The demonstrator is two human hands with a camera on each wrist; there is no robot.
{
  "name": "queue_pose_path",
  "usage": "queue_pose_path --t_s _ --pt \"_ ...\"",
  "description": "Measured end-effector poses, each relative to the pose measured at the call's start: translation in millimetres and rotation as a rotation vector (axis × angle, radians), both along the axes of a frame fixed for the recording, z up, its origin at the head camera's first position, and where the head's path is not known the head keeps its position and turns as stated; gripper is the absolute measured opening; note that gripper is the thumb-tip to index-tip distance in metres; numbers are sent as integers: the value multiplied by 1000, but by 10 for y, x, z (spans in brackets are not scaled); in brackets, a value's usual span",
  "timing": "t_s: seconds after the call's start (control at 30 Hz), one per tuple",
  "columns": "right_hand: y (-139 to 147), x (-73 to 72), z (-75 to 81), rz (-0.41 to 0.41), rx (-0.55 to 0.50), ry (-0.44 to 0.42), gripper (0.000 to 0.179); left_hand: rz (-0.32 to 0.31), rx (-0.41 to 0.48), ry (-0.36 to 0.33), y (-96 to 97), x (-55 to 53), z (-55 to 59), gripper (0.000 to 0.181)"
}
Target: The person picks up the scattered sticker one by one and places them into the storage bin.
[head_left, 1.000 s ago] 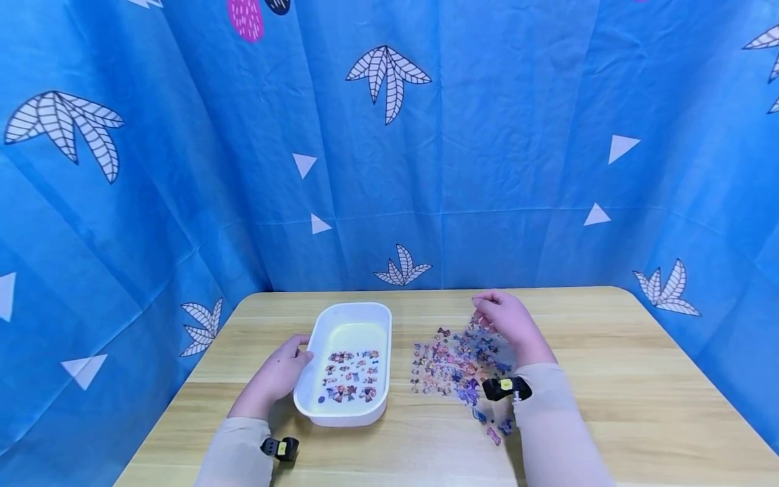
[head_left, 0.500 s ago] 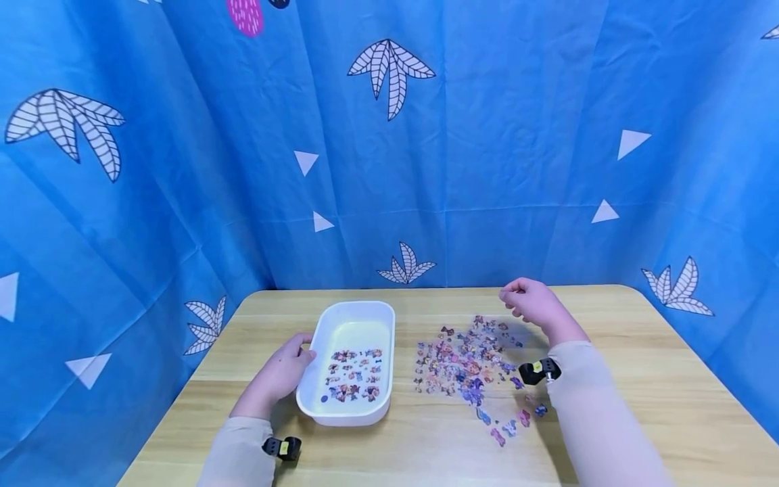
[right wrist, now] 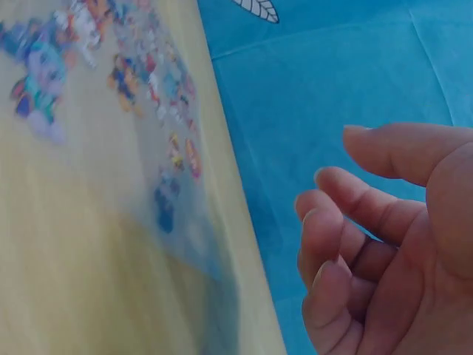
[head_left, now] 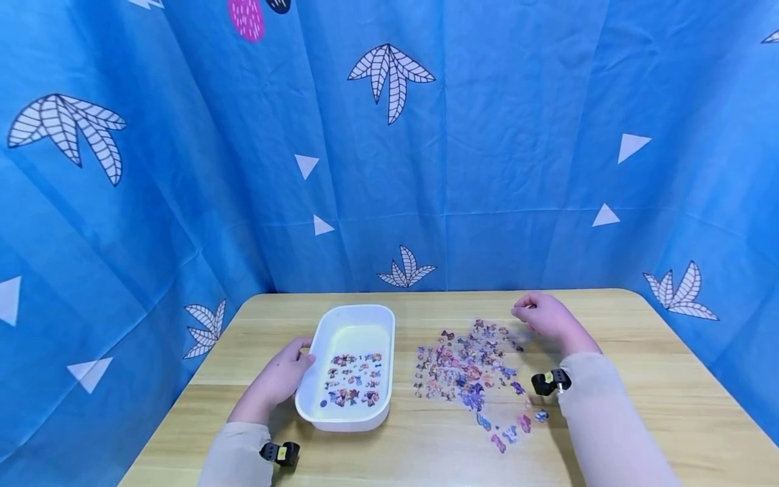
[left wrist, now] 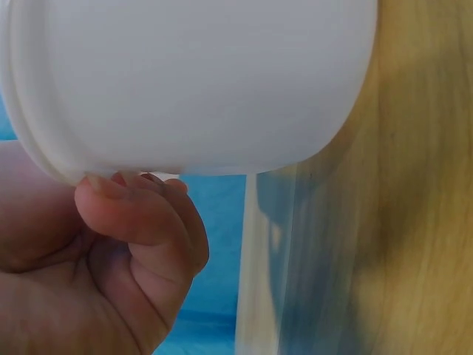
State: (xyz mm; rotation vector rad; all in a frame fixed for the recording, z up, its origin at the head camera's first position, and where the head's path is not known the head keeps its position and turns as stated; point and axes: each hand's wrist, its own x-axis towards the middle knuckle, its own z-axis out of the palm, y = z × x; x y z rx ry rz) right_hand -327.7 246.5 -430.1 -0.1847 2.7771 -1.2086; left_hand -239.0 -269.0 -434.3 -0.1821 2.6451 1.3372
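Note:
A white rectangular tray stands left of the table's middle, with small colourful cartoon stickers spread over the near part of its floor. My left hand grips the tray's left rim; in the left wrist view its curled fingers press the outer wall, and the thumb is mostly hidden. Right of the tray lies a dense patch of cartoon stickers on what looks like a clear sheet. Beyond its far right corner hovers my right hand. Its fingers are loosely bent, thumb apart, nothing visible between them.
Several stickers are scattered toward the patch's near right side. The wooden table reaches back to a blue patterned curtain, which also encloses both sides. Black wrist cameras sit on both sleeves.
My right hand has moved right, off the sticker patch, then dipped slightly near its far right corner. Stickers it covered now show. The left hand and tray have stayed put.

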Motion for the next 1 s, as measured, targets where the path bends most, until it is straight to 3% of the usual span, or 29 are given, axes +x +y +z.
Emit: queue_pose_path --t_s 0.43,1.0 --pt "60 15 -185 -18 -88 -105 42 13 7 -2 0 31 19 45" --pt "37 45 -281 -3 -76 -112 43 -19 -20 1 -9 20 23 46"
